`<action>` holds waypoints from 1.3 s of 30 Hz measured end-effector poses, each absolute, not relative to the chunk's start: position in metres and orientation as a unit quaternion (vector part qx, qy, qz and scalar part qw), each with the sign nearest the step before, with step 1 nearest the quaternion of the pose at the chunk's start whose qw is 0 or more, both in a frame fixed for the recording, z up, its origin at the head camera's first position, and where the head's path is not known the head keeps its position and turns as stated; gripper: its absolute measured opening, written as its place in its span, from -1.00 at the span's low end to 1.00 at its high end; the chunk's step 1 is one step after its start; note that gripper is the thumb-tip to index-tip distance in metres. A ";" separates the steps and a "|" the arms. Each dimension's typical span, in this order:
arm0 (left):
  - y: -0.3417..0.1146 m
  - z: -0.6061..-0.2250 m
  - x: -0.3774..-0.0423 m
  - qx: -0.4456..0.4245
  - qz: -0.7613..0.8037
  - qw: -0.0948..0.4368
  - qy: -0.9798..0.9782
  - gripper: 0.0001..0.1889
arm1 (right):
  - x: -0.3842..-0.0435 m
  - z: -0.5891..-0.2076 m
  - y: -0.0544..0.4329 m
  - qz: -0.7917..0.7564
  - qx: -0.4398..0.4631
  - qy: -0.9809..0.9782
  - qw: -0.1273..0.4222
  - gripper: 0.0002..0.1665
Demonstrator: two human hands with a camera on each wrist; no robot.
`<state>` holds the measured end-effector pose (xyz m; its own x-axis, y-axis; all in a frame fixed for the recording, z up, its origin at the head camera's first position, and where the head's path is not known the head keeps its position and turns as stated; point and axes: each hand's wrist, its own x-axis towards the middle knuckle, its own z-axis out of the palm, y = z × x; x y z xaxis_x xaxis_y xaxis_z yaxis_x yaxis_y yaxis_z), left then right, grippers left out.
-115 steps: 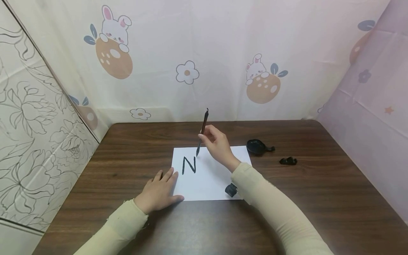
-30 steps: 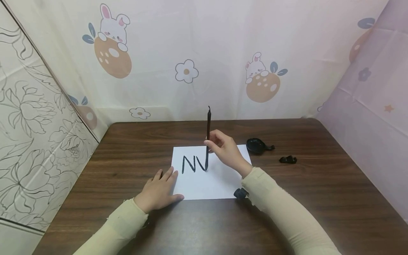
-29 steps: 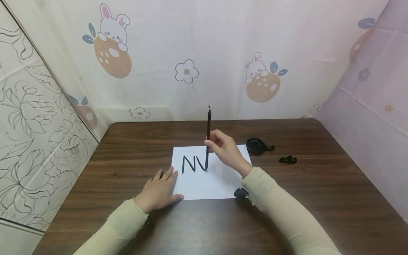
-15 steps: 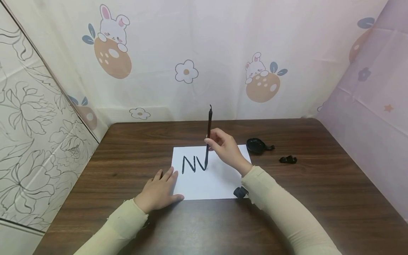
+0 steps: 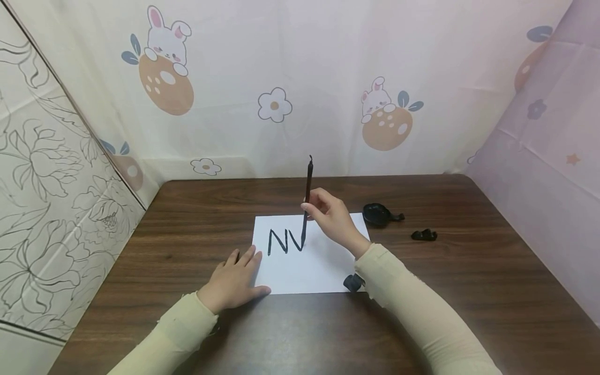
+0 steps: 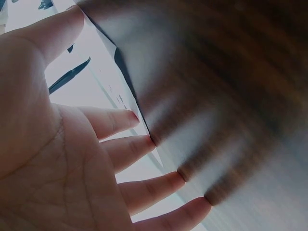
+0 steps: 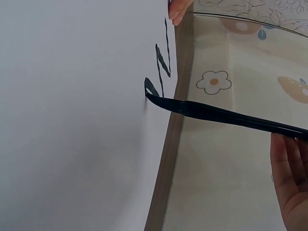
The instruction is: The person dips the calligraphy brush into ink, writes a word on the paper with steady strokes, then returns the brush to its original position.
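My right hand (image 5: 330, 213) pinches a dark writing brush (image 5: 308, 187) between thumb and fingers, its shaft nearly upright with a small loop on top. In the right wrist view the dark bristle tip (image 7: 161, 102) is bent against the white paper (image 7: 86, 96), at the end of a fresh stroke. A black letter N (image 5: 278, 242) and a V-like stroke (image 5: 295, 240) to its right stand on the sheet. My left hand (image 5: 234, 278) lies flat with fingers spread, fingertips and thumb on the sheet's left edge; its palm fills much of the left wrist view.
A small black dish (image 5: 376, 215) with a short handle stands by the paper's upper right corner. Right of it lies a small black bumpy piece (image 5: 424, 235). The dark wooden table (image 5: 300, 333) backs onto a curtain (image 5: 323, 67) printed with rabbits and flowers.
Since the oldest frame, the right hand has moved right and toward me, and a V-like stroke has appeared beside the N. Lately the brush tip has slid slightly up the sheet. The left hand stays.
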<state>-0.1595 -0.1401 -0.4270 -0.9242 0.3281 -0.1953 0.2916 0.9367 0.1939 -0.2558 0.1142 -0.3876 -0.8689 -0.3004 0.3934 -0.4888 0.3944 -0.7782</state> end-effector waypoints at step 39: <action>-0.142 -0.427 -0.159 0.162 0.081 0.109 0.977 -0.06 | -0.269 -0.393 0.115 0.498 0.226 -0.827 0.129 -0.79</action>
